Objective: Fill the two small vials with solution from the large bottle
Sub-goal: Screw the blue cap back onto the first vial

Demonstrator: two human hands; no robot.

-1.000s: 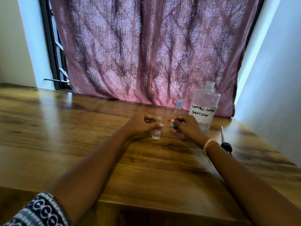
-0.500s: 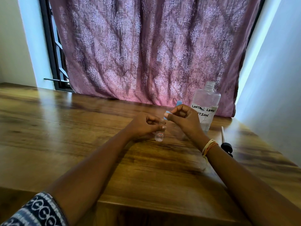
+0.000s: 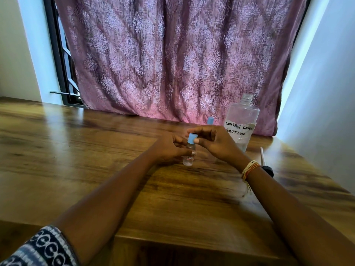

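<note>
The likeliest slip from here is a crooked cap: the blue cap (image 3: 191,138) sits on the neck of the small vial (image 3: 189,157) just right of the frame's centre, and if it is turned while tilted it could cross-thread, or the light vial could twist and tip on the wooden table (image 3: 96,160), spilling what it holds. The left hand (image 3: 169,150) guards against that, its fingers curled round the vial's body, thumb across the front near the label. The right hand (image 3: 213,141) arches over from the right, thumb and fingertips pinching the cap from above, wrist raised and bent. A second vial with a blue cap (image 3: 210,120) stands behind the right hand, mostly hidden. The large bottle (image 3: 241,123) labelled contact lens solution stands uncapped further right, close enough to the right forearm that a careless sweep might knock it. A dropper (image 3: 266,164) lies on the table below the bottle.
</note>
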